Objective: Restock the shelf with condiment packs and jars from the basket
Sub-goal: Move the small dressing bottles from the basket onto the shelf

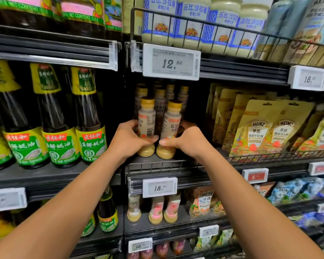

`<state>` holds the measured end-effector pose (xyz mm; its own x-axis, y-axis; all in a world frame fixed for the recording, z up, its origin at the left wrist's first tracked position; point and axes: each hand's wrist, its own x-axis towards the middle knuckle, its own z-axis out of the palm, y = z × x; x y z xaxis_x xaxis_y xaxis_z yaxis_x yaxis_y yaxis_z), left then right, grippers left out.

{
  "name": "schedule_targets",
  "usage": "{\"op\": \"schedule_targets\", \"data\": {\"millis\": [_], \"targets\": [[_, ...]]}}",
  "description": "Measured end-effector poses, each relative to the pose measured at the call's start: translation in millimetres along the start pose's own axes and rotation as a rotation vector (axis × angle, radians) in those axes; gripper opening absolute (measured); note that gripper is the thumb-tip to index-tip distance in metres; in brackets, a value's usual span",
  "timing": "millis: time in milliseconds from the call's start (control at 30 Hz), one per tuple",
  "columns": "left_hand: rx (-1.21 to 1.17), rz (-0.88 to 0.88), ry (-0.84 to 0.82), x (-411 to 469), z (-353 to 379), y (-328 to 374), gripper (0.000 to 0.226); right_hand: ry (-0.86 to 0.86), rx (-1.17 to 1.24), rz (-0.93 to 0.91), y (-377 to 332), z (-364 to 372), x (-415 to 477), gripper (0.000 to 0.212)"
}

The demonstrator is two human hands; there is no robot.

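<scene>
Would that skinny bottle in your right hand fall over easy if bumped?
Probably: the bottle is tall and narrow on a small base, so a bump near its top could tip it. It looks full of dressing, so likely heavy for its size. The right hand grips it low, which should steady it.

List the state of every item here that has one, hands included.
Left hand, fingers curled round the left dressing bottle.
Right hand, fingers curled round the right dressing bottle.
Left dressing bottle, upright on shelf, capped, barcode outward.
Right dressing bottle, upright on shelf, capped, label outward.
Heinz pouches, upright behind wire rail.
Dark sauce bottles, upright, sealed.
</scene>
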<state>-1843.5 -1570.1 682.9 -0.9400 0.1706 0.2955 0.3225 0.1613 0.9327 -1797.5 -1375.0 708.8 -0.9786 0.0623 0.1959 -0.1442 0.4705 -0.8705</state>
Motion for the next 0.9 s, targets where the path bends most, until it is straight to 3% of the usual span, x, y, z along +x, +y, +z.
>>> {"op": "schedule_targets", "data": {"millis": [133, 300, 667, 900], "targets": [[0.091, 0.006, -0.016, -0.5, 2.2, 5.4, 0.062, -0.024, -0.084, 0.003, -0.6, -0.4, 1.8, 0.054], [0.221, -0.054, -0.087, -9.5, -8.7, 7.1, 0.085, -0.111, -0.173, 0.037, 1.1, -11.0, -1.2, 0.056], [0.56, -0.127, -0.07, -7.9, 1.2, 18.3, 0.075, -0.067, -0.225, 0.094, 13.8, -16.9, 4.8, 0.057], [0.723, -0.131, -0.154, 9.2, 33.0, 33.9, 0.08, 0.009, -0.283, 0.193, 24.4, -35.9, 11.9, 0.058]]}}
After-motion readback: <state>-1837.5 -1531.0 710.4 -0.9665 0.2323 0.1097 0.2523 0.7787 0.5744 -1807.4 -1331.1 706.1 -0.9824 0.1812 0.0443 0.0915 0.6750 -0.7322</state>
